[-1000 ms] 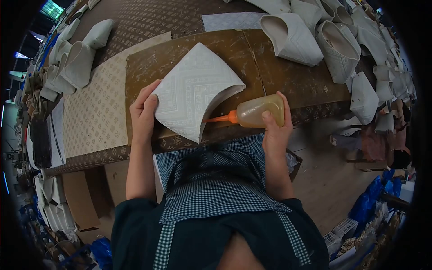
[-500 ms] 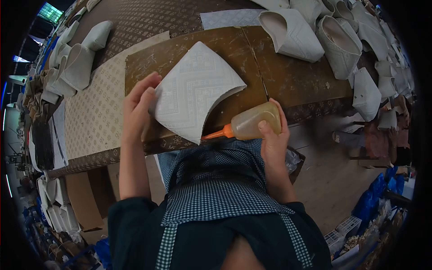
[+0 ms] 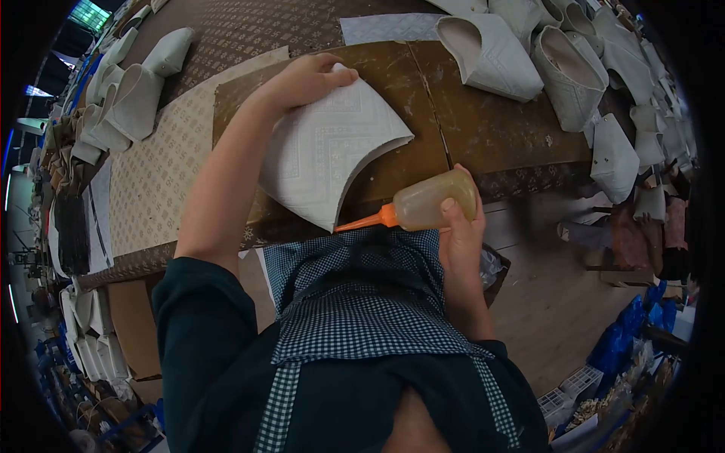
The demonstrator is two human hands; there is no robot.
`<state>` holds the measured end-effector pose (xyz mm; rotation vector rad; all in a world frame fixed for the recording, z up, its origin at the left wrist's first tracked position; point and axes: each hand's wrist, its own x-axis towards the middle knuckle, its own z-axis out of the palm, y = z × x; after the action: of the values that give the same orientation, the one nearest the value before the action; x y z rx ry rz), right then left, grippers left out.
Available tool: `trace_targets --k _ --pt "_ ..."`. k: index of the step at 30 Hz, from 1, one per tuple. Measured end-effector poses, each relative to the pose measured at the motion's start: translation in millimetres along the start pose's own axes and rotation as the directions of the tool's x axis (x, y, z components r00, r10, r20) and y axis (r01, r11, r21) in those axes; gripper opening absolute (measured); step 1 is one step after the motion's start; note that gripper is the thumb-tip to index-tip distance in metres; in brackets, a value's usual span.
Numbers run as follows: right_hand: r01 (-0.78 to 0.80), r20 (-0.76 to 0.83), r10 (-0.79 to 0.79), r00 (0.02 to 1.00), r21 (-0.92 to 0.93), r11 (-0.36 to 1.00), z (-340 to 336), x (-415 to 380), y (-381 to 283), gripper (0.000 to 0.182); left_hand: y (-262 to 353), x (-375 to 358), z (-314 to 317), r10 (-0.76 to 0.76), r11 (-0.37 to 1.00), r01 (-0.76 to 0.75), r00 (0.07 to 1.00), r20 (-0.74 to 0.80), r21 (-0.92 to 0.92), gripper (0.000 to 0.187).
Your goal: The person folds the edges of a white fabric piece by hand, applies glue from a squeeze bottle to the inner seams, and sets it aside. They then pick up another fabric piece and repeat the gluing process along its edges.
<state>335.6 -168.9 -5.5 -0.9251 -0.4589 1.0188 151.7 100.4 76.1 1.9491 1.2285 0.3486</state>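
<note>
A white shoe upper (image 3: 332,143) with an embossed geometric pattern rests at the board's near edge, one pointed corner towards my body. My left hand (image 3: 310,81) reaches across it and grips its far corner, fingers closed there. In my right hand (image 3: 462,226) lies a squeeze bottle (image 3: 430,202) of yellowish liquid, tipped on its side. Its orange nozzle (image 3: 364,222) points left, and the tip meets the upper's near corner.
Under the upper is a worn brown board (image 3: 498,140) with a seam. Finished-looking white shoes (image 3: 491,60) crowd the far right, and more white shoes (image 3: 134,102) stand at left. A patterned sheet (image 3: 155,174) covers the left side. Another person (image 3: 634,234) sits at right.
My left hand has moved from the upper's left side to its far corner and closed on it. The upper has shifted slightly; the bottle's nozzle tip is now at its near corner.
</note>
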Motion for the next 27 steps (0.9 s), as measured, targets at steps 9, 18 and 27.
trace_targets --k 9,18,27 --pt "0.214 -0.122 -0.207 0.971 0.042 0.976 1 20 -26 0.065 13 -79 -41 0.445 0.744 -0.597 0.778 -0.444 -0.3 0.043" --pt "0.39 0.059 -0.397 0.916 -0.366 0.845 32 35 -2 0.067 -11 -94 -26 0.376 0.695 -0.617 0.75 -0.544 -0.37 0.044" --pt "0.385 0.025 -0.403 0.915 -0.355 0.852 29 31 -3 0.067 -14 -90 -25 0.391 0.676 -0.633 0.742 -0.545 -0.377 0.043"
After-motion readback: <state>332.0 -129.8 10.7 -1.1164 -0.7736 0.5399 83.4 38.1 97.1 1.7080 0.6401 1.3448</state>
